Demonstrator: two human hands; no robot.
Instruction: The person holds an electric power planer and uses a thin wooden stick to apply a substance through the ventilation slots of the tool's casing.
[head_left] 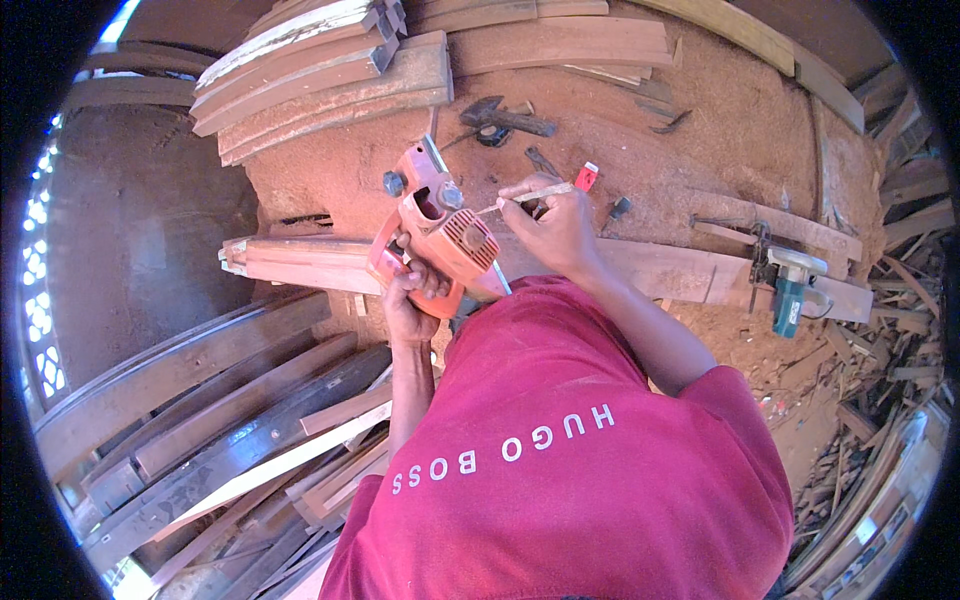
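An orange electric planer (pixel 440 225) with a grey knob and a vented motor housing is tilted up in front of my body. My left hand (pixel 415 292) is wrapped round its rear handle. Close to the vents, my right hand (pixel 556 225) pinches a thin, pale, stick-like tool (pixel 556 192). Its narrow tip points at the planer's housing; whether it touches I cannot tell. Under the planer, a long wooden plank (pixel 640 268) runs across the sawdust-covered bench.
Beyond my hands lie a hammer (pixel 520 122), a red-and-white object (pixel 587 177) and a small dark block (pixel 621 207). Boards (pixel 340 95) are stacked at the far left. A green power tool (pixel 788 300) rests on the plank's right end. More timber (pixel 240 430) lies at the near left.
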